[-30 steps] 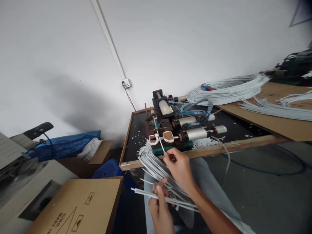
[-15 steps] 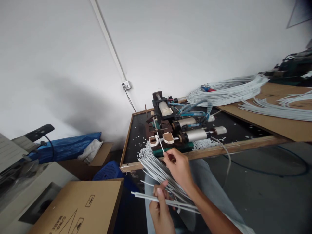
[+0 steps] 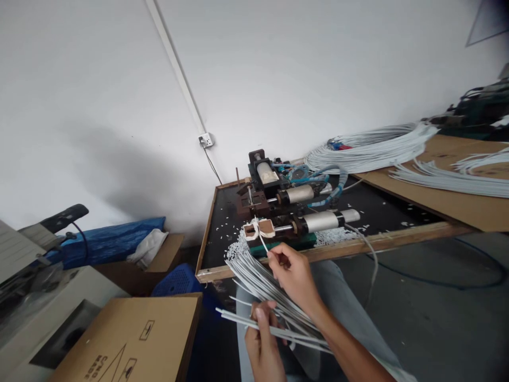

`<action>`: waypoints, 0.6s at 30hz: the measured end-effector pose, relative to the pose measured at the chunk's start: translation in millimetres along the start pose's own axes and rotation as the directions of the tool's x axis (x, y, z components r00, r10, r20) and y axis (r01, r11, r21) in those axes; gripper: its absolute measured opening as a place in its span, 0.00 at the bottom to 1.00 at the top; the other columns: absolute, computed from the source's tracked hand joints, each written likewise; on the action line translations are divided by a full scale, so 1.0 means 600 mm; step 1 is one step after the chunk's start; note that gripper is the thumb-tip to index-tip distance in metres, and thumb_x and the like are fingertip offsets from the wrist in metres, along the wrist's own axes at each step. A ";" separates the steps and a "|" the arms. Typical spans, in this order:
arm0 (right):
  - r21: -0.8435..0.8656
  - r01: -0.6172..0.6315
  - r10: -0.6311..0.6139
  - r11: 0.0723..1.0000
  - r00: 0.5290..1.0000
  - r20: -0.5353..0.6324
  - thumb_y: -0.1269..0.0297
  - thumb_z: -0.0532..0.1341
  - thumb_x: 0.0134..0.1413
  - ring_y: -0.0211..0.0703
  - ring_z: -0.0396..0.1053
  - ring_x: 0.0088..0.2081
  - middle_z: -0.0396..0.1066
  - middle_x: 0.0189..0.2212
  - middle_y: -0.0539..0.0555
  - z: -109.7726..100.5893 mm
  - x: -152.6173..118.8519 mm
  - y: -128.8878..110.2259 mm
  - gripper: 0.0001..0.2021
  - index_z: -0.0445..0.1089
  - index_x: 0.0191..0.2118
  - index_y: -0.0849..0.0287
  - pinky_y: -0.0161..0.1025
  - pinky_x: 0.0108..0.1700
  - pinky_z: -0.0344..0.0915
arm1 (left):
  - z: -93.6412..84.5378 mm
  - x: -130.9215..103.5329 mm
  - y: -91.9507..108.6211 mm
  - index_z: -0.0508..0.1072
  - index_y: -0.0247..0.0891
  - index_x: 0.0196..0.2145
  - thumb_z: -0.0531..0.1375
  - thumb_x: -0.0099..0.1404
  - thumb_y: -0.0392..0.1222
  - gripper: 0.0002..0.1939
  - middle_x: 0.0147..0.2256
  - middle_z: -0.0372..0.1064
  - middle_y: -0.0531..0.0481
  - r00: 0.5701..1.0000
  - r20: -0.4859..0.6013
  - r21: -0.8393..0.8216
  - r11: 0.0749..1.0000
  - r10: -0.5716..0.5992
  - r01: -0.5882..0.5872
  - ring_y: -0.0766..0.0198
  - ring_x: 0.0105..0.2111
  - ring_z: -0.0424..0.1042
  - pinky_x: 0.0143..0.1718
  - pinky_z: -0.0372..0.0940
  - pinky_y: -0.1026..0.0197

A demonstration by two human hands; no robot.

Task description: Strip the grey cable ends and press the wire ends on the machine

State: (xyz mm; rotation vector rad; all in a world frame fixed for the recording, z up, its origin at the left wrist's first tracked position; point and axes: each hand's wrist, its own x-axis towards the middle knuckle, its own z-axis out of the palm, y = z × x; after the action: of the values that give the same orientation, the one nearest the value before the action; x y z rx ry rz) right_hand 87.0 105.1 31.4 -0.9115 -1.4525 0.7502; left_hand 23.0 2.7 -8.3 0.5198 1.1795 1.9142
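Observation:
Between thumb and fingers, my right hand (image 3: 292, 273) pinches one white wire (image 3: 263, 243), whose far end lies between the closed jaws (image 3: 259, 228) of a pneumatic wire stripper (image 3: 304, 223). My left hand (image 3: 262, 334) is closed around a few loose white wires (image 3: 238, 317), their ends sticking out to the left. Under and behind both hands runs a thick bundle of white wires (image 3: 254, 276), fanned out against the table's front edge. The bundle's far part passes beneath my right forearm and is partly hidden.
The black table (image 3: 220, 212) has a wooden rim and is strewn with small white cut bits (image 3: 334, 236). Coiled white wires (image 3: 366, 148) lie at the back right, by a cardboard sheet (image 3: 445, 185). A cardboard box (image 3: 159, 329) and a blue basket (image 3: 177, 279) stand at left.
The stripper's front jaws have closed on the wire, and its rear slide has shifted back, away from them. My hands have hardly moved; both keep their wires.

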 end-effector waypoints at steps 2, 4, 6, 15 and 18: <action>0.044 -0.040 0.038 0.998 0.999 0.033 0.60 0.57 0.62 0.35 0.55 0.14 0.56 0.14 0.42 -0.003 0.000 -0.002 0.10 0.64 0.28 0.55 0.33 0.18 0.53 | 0.000 -0.001 0.001 0.81 0.35 0.31 0.68 0.57 0.64 0.25 0.20 0.60 0.55 1.000 -0.007 -0.008 1.000 -0.024 0.024 0.69 0.19 0.57 0.20 0.55 0.66; 0.089 -0.081 0.074 0.993 0.994 0.074 0.58 0.56 0.62 0.35 0.54 0.14 0.55 0.14 0.41 -0.008 0.000 -0.005 0.10 0.63 0.29 0.54 0.33 0.17 0.51 | -0.002 -0.002 0.003 0.80 0.35 0.30 0.68 0.57 0.64 0.25 0.21 0.65 0.53 0.998 -0.021 -0.003 0.999 -0.051 0.051 0.68 0.20 0.60 0.20 0.56 0.66; 0.133 -0.121 0.105 0.984 0.987 0.124 0.56 0.55 0.63 0.34 0.52 0.13 0.54 0.14 0.40 -0.015 -0.002 -0.013 0.11 0.62 0.30 0.54 0.32 0.15 0.49 | -0.002 -0.003 0.005 0.80 0.35 0.30 0.68 0.57 0.64 0.25 0.21 0.65 0.53 0.998 -0.020 0.005 0.998 -0.067 0.067 0.68 0.20 0.61 0.21 0.57 0.66; -0.286 0.137 0.006 0.948 0.894 0.449 0.67 0.61 0.59 0.42 0.68 0.31 0.70 0.26 0.49 -0.056 -0.012 -0.048 0.07 0.69 0.29 0.57 0.36 0.35 0.59 | -0.002 0.000 0.005 0.78 0.34 0.35 0.67 0.58 0.64 0.26 0.21 0.63 0.55 1.000 0.011 0.077 0.997 -0.012 0.011 0.68 0.21 0.60 0.20 0.56 0.67; -0.356 0.166 0.059 0.920 0.837 0.543 0.66 0.62 0.61 0.42 0.69 0.32 0.72 0.27 0.50 -0.067 -0.011 -0.048 0.08 0.70 0.29 0.58 0.36 0.35 0.58 | -0.004 0.001 0.004 0.78 0.34 0.35 0.67 0.58 0.65 0.27 0.21 0.62 0.56 1.000 0.004 0.102 0.995 -0.013 0.012 0.69 0.20 0.59 0.20 0.55 0.67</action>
State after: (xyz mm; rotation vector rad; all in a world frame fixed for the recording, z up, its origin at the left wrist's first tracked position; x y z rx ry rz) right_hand 123.9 83.0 56.7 -0.9930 -2.1899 0.7215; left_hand 20.1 1.4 -7.6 0.5700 1.2789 1.8483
